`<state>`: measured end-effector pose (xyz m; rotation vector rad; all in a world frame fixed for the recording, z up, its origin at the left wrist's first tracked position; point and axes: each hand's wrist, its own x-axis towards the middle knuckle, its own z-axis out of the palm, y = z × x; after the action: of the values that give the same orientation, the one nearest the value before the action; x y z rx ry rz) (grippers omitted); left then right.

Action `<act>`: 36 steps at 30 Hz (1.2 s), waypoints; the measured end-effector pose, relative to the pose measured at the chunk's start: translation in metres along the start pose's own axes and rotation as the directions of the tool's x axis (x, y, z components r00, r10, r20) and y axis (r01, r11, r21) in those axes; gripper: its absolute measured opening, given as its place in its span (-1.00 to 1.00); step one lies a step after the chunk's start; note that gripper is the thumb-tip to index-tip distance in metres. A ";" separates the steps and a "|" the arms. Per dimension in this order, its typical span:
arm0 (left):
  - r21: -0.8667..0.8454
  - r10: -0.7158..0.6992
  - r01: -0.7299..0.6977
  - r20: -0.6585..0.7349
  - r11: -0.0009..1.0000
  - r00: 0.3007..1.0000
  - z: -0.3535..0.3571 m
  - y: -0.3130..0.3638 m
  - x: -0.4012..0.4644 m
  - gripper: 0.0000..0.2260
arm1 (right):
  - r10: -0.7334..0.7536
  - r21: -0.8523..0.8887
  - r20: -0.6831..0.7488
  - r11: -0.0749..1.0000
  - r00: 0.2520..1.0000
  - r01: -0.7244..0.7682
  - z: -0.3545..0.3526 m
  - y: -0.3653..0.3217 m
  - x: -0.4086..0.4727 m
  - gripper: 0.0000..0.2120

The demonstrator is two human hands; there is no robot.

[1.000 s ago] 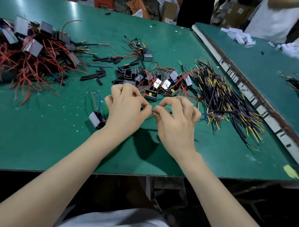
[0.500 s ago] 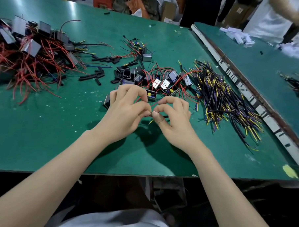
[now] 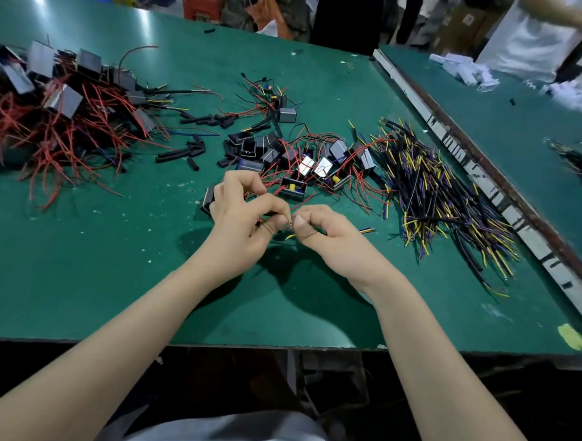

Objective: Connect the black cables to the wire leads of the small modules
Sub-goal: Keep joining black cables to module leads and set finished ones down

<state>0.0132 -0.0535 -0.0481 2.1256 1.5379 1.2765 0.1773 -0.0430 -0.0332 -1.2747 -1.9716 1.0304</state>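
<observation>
While the joint is being made between my fingertips, the black cable lies across my right hand, its yellow and blue cores poking out to the right, and the thin lead of a small module runs into my left hand. Both hands are pinching, thumb against forefinger, tips nearly touching above the green table; whether the bare ends already meet I cannot tell, as the fingers cover them. I judge both parts very light and limp: the cable should bend under its own weight, and the fine strands would likely fray or snap if twisted hard, so hold each close behind its stripped end, on the insulation. Just behind my hands sits a cluster of modules with red leads; the pile of black cables lies to the right, and a heap of modules lies far left.
</observation>
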 end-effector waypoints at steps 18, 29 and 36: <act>0.287 0.339 -0.312 -0.046 0.906 0.940 -0.004 -0.006 0.001 -0.89 | -0.034 -0.229 -0.305 0.973 0.952 -0.039 0.017 0.009 0.000 -0.79; 0.009 0.038 -0.037 -0.106 0.999 0.994 0.002 0.002 0.003 -0.76 | -0.333 -0.384 -0.634 0.919 0.698 0.090 0.018 0.006 -0.008 -0.86; -0.077 -0.044 0.036 -0.106 0.996 0.993 0.002 0.005 0.005 -0.83 | -0.264 -0.218 -0.549 0.961 0.793 0.168 0.023 0.003 -0.007 -0.84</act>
<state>0.0179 -0.0508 -0.0438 1.9999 1.5404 1.4328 0.1633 -0.0557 -0.0481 -1.2198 -1.6829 0.3127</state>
